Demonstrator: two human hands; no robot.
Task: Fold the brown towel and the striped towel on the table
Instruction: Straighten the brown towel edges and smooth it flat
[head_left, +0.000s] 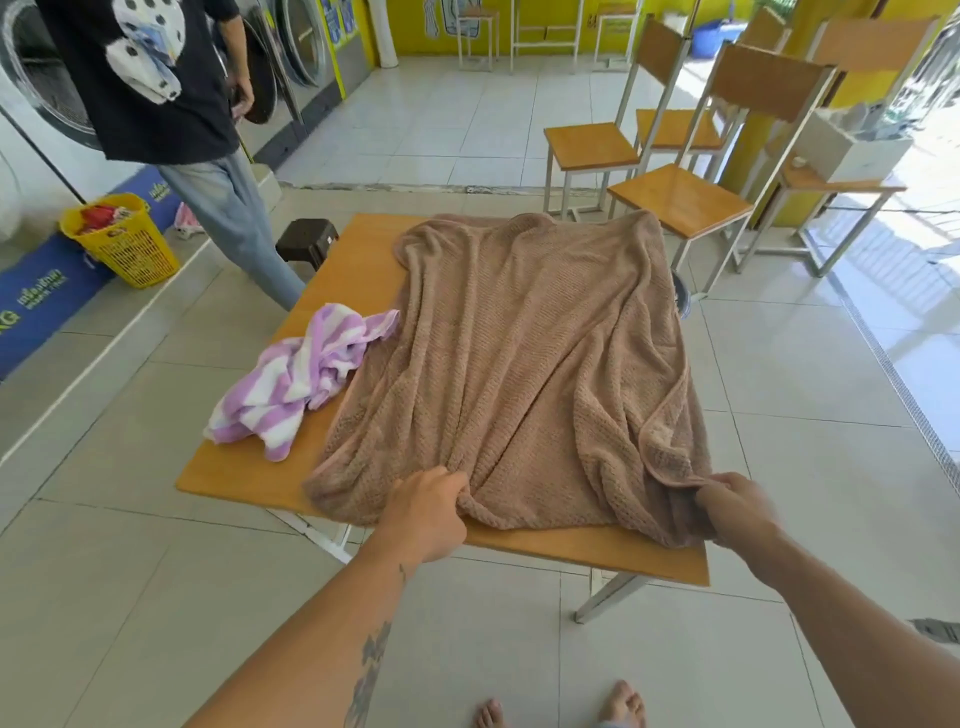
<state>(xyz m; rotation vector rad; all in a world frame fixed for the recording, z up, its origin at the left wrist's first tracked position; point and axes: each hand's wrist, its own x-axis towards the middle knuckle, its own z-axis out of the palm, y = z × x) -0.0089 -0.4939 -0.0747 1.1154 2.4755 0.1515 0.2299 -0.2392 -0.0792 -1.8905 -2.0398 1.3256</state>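
Left grip (426, 512) pinches a bunch of the brown towel (524, 364) at its near edge, left of middle. Right grip (737, 512) grasps the near right corner, where the hem is turned over.

Brown towel lies spread and wrinkled over most of the worktop (249, 467); its far and right edges drape past the rim. Bare strips remain along the near and left sides.

Striped towel (296, 379) lies crumpled on the left, touching the brown towel.

Stool (306, 241) stands by the far left corner, chairs (680, 200) beyond the far right. Floor (156, 597) is open nearside.
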